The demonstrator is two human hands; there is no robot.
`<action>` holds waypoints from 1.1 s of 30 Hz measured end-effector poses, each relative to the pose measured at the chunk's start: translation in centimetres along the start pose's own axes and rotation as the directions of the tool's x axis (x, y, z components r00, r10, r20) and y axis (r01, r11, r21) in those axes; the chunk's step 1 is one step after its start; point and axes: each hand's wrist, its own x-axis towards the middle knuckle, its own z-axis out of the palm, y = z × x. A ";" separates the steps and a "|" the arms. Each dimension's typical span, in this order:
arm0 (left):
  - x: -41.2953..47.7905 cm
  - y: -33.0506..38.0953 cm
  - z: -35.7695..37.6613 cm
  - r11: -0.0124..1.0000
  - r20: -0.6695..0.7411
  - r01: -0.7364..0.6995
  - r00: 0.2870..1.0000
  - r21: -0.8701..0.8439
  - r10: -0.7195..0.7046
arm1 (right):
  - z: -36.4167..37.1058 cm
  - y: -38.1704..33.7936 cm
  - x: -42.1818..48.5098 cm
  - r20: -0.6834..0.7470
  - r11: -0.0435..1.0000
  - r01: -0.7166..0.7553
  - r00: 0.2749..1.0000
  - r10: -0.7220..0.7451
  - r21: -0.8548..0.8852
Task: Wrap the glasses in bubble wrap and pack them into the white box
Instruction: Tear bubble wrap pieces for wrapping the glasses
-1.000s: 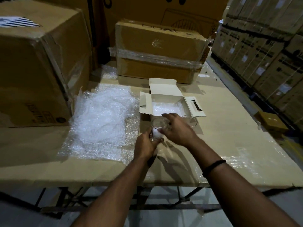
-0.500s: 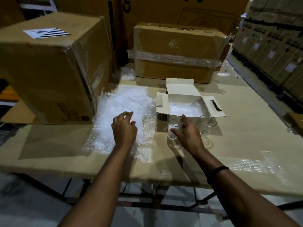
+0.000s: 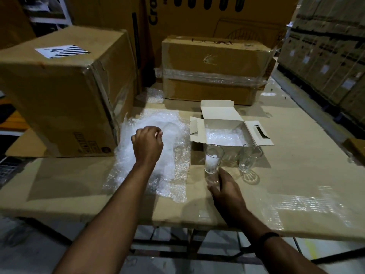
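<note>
Glasses (image 3: 213,161), two of them, stood upright and unwrapped on the bench (image 3: 296,165), just in front of the box (image 3: 197,131) and near each other. My right hand (image 3: 225,191) lay loosely open at the foot of the nearer glass (image 3: 212,155), thumb and fingers either side of its base and touching it, without a firm grip. The other glass (image 3: 249,158) stood apart from both hands. My left hand (image 3: 147,144) was on the wrap (image 3: 173,171) spread to the left of the box, fingers curled into it, pinching up a sheet as far as I could tell. I judged the step to be freeing one sheet for the nearer glass. To do it well I would peel a single layer clear of the heap, lay it flat, set the glass on its side near one edge, roll it snugly and fold the loose ends over the mouth and the foot. The glass is smooth and easily tipped, so the right hand ought to steady it low down. The box stood open with its flaps spread; a layer of wrap lined its floor, and I saw no glass in it. Something white showed in the nearer glass; whether it was wrap tucked inside or the lining seen through it, I could not tell.
</note>
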 end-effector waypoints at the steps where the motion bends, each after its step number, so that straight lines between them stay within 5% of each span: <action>1: -0.3 0.4 -0.6 0.996 -0.039 -0.012 0.999 -0.084 0.009 | 0.3 0.4 -0.3 -0.067 0.998 0.061 0.996 -0.060 0.009; 5: -3.1 1.5 -2.6 0.937 -0.114 -0.128 0.989 -0.326 0.096 | 0.2 -1.2 -0.9 -0.241 0.964 0.238 0.949 -0.205 0.120; 9: -8.6 1.0 -2.1 0.879 -0.067 -0.310 0.949 -0.362 0.307 | 0.9 -6.2 0.6 0.153 0.739 -0.196 0.980 0.126 0.645; 11: -10.8 0.2 -1.8 0.858 -0.024 -0.372 0.921 -0.354 0.389 | 1.1 -7.6 1.8 0.373 0.539 -0.435 0.900 0.226 0.722; 13: -12.1 -0.5 -1.8 0.837 0.011 -0.425 0.890 -0.346 0.456 | 1.2 -7.9 2.5 0.430 0.481 -0.494 0.869 0.244 0.725; 18: -13.8 -0.8 -2.5 0.834 0.077 -0.451 0.864 -0.319 0.497 | -0.1 -8.2 1.3 0.268 0.571 -0.280 0.957 0.108 0.772; 22: -15.6 1.0 -1.7 0.850 0.076 -0.476 0.861 -0.224 0.502 | -5.0 -8.2 0.4 0.143 0.303 -0.152 0.988 0.049 0.941; 25: -16.3 4.4 -0.2 0.869 0.078 -0.467 0.872 -0.165 0.484 | -8.5 -6.0 0.7 -0.006 0.155 -0.027 0.978 0.207 0.988; 29: -17.3 9.9 2.4 0.797 0.144 -0.584 0.785 -0.157 0.603 | -12.1 -2.1 0.5 -0.275 0.229 0.179 0.816 0.508 0.957; 33: -18.4 14.3 5.4 0.717 0.182 -0.658 0.695 -0.230 0.696 | -14.7 4.1 0.8 -0.341 0.295 0.179 0.623 0.704 0.938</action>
